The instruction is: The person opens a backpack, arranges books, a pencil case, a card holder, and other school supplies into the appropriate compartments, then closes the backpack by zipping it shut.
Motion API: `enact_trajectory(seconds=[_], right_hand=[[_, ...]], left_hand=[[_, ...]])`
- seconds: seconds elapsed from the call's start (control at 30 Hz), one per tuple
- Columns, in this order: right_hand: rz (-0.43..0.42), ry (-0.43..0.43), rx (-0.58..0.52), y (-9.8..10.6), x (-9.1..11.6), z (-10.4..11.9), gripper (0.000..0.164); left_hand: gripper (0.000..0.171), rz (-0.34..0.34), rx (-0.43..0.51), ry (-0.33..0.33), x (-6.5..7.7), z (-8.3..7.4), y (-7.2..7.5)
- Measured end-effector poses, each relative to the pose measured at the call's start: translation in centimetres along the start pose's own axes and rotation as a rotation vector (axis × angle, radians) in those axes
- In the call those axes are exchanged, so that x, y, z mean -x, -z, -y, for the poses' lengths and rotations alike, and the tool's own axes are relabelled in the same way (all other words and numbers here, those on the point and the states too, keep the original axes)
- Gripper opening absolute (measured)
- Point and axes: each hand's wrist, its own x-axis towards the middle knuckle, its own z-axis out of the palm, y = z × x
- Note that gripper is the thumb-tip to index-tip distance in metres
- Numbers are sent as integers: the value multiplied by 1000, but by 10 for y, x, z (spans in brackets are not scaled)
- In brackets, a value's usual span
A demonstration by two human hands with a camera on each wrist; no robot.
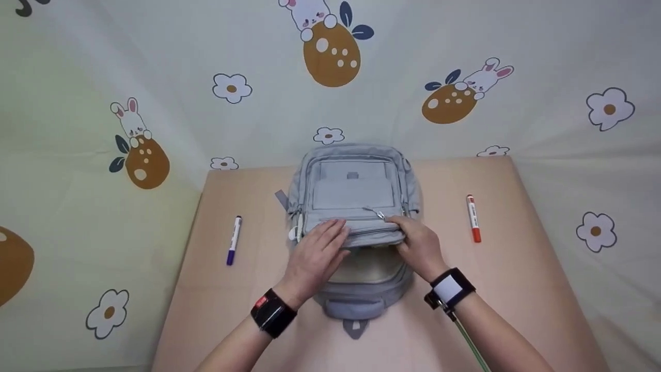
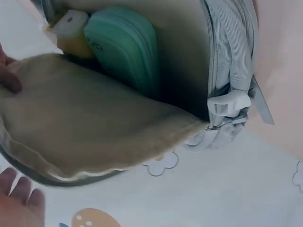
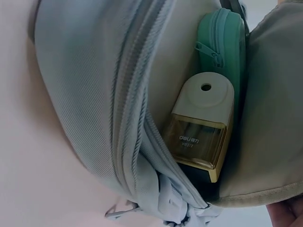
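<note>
A grey backpack (image 1: 353,186) lies on the table with its front flap folded away from the person, so the main compartment gapes open. My left hand (image 1: 320,253) rests on the flap with its fingers extended; in the left wrist view the thumb is on the flap's inner side and the fingers are outside. At the flap's right edge, my right hand (image 1: 419,247) grips the fabric near a zipper pull (image 1: 380,215). Inside the bag sit a green zippered pencil case (image 2: 123,45) and a white and gold pencil sharpener (image 3: 206,101).
On the peach table (image 1: 206,310), a marker with a purple cap (image 1: 234,240) lies left of the bag and one with a red cap (image 1: 473,218) lies right. A curtain (image 1: 181,46) printed with rabbits and flowers surrounds the table's back and sides.
</note>
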Motion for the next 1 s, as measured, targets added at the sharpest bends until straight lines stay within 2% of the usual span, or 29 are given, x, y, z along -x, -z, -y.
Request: enact_trajectory(seconds=[0.07, 0.23, 0.37, 0.5, 0.67, 0.9, 1.0], right_hand=[[3, 15, -2, -1, 2, 0, 40], [-1, 63, 0, -2, 6, -3, 40], [8, 95, 5, 0, 10, -5, 41], [57, 140, -9, 5, 19, -10, 49], [120, 248, -37, 10, 38, -18, 58], [66, 360, -25, 7, 54, -22, 37], [73, 403, -4, 3, 59, -24, 30]], left_hand=[[40, 20, 12, 12, 2, 4, -2], [28, 7, 7, -12, 6, 7, -9], [19, 8, -60, -19, 7, 5, -12], [21, 3, -100, -61, 13, 4, -14], [25, 12, -108, -140, 26, 2, -18], [27, 73, -71, -189, 44, -1, -28], [28, 96, -53, -216, 53, -1, -35]])
